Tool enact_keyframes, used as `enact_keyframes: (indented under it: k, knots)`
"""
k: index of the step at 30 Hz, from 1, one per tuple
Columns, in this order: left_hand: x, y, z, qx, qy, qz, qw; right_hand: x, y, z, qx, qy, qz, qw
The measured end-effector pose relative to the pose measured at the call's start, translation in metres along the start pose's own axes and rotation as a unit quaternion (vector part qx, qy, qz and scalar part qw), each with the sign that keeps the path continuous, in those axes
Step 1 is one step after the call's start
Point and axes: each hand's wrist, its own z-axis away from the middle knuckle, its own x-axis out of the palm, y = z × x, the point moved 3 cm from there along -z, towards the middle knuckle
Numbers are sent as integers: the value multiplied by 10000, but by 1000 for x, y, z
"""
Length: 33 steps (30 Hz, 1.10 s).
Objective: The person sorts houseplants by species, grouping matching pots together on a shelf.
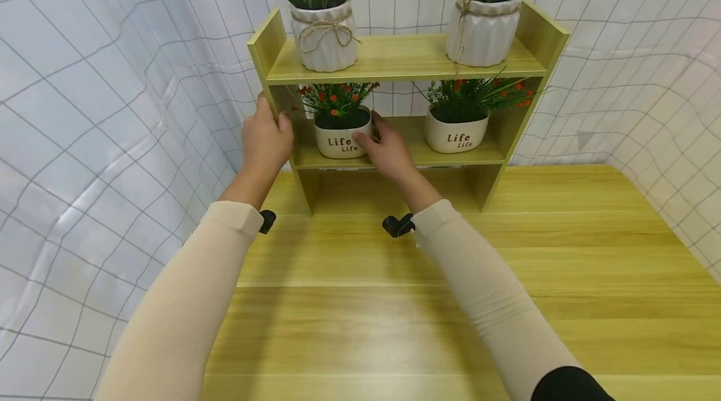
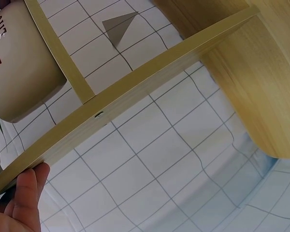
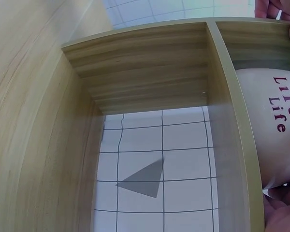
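A small wooden shelf [image 1: 400, 54] stands at the back of the table. My left hand [image 1: 266, 138] grips the shelf's left side panel, its fingers [image 2: 30, 193] wrapped over the panel edge in the left wrist view. On the middle board, at the left, sits a white oval flowerpot [image 1: 332, 135] marked "Life", with red-flowered greenery. My right hand [image 1: 390, 149] holds this pot by its right end, thumb on the front and the other fingers partly hidden behind. The right wrist view shows the pot [image 3: 263, 121] close over the board.
A matching "Life" pot [image 1: 456, 132] stands at the right of the middle board. Two white ribbed pots, one with yellow flowers [image 1: 323, 38] and one with pink and cream flowers [image 1: 484, 32], stand on top. Checked white curtain [image 1: 101, 107] surrounds the wooden table [image 1: 360, 326].
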Motion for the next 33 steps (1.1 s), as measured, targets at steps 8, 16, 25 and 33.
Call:
enact_keyframes:
  k: [8,16,25,33]
  knots:
    - [1,-2,0,-34,-76,-27,10000,5,0,2,190,58,124,9997]
    - [2,0,0,33,-34,-1,10000,9,0,3,209,221,157,9994]
    - [2,0,1,-46,-102,-10,9999,10,-1,5,182,319,356,9987]
    - [3,0,4,-253,-366,106,9990,2,2,15,233,728,101,9970]
